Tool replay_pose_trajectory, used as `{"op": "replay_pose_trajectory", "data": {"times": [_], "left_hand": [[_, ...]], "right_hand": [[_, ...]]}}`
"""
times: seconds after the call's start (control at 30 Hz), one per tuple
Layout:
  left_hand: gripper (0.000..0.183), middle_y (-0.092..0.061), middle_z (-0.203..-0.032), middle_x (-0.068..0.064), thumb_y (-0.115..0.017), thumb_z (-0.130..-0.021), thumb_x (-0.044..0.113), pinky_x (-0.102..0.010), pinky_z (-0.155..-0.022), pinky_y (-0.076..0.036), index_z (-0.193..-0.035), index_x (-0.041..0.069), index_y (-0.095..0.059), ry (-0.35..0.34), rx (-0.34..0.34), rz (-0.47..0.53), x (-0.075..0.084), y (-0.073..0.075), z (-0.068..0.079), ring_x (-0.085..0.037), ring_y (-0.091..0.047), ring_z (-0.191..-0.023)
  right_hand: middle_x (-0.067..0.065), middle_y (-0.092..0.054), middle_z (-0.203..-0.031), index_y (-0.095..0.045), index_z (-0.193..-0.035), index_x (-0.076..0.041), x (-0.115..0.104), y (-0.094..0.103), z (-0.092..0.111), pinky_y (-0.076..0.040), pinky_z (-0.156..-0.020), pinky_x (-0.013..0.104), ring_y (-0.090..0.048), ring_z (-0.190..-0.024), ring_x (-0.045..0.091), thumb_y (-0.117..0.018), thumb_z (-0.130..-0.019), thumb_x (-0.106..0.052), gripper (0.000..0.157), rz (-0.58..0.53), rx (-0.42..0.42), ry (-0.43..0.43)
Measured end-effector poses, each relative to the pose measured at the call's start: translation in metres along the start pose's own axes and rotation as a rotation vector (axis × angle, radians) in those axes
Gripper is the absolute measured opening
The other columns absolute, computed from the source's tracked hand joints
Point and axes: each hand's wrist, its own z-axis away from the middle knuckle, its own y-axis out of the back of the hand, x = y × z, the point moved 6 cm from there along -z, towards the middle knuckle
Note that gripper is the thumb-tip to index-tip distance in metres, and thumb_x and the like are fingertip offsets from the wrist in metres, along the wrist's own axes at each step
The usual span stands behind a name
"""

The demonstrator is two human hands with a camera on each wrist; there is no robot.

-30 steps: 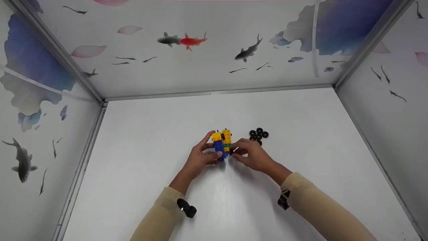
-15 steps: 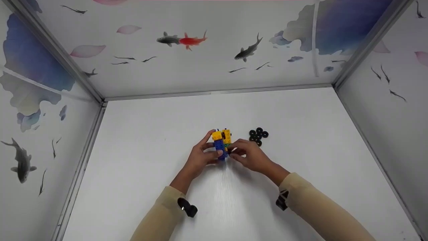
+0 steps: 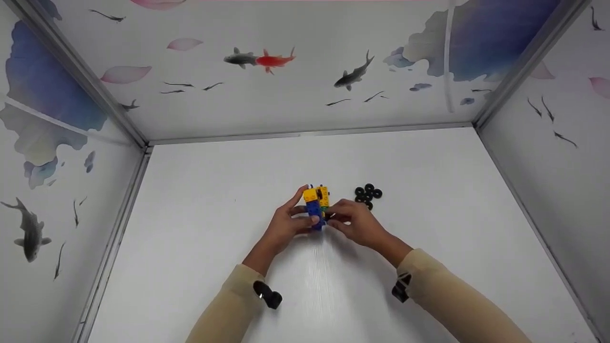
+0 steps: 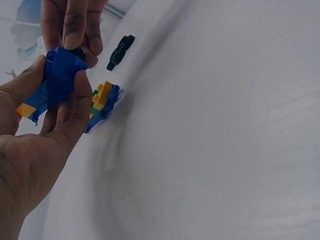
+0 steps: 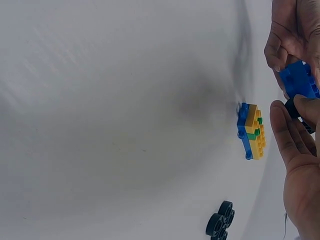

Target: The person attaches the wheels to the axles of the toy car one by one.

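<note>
R hand (image 3: 357,222), pinching blk wheel (image 5: 291,107), edged twd blue asm. (image 3: 313,208) gripped by L hand (image 3: 287,222); apparent wheel-fit step req'd push next.

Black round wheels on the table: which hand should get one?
Likely the right hand, nearer those wheels, after placing its pinched black piece; the left hand grips a blue and yellow plastic model.
</note>
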Motion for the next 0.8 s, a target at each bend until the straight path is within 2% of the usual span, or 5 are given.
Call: {"op": "replay_pose_trajectory", "data": {"times": [0.33,0.6,0.8], "left_hand": [[0.092,-0.057,-0.152,-0.024,-0.087,-0.098,0.017,-0.042,-0.100,-0.068,-0.169,0.051,-0.039,-0.024,0.051,-0.014,0.004,0.002,0.005,-0.029,-0.075,-0.120],[0.093,-0.059,-0.150,-0.024,-0.086,-0.098,0.015,-0.042,-0.099,-0.068,-0.171,0.047,-0.038,-0.041,0.047,-0.019,0.006,-0.004,0.001,-0.030,-0.074,-0.120],[0.093,-0.060,-0.149,-0.024,-0.086,-0.098,0.013,-0.043,-0.098,-0.068,-0.170,0.048,-0.039,-0.044,0.038,0.007,0.008,-0.007,0.000,-0.031,-0.076,-0.120]], "right_hand": [[0.010,-0.075,-0.118,-0.082,-0.131,-0.008,-0.004,-0.005,-0.006,-0.068,-0.096,0.037,-0.079,-0.107,0.024,-0.080,-0.101,-0.004,0.031,0.058,0.014,0.009],[0.011,-0.076,-0.116,-0.081,-0.131,-0.006,-0.004,-0.003,-0.004,-0.069,-0.094,0.037,-0.079,-0.105,0.024,-0.080,-0.100,-0.001,0.032,0.081,0.047,0.012],[0.010,-0.075,-0.117,-0.080,-0.134,-0.006,-0.004,-0.001,-0.003,-0.068,-0.096,0.037,-0.077,-0.108,0.023,-0.078,-0.101,-0.002,0.033,0.072,0.053,-0.002]]}}
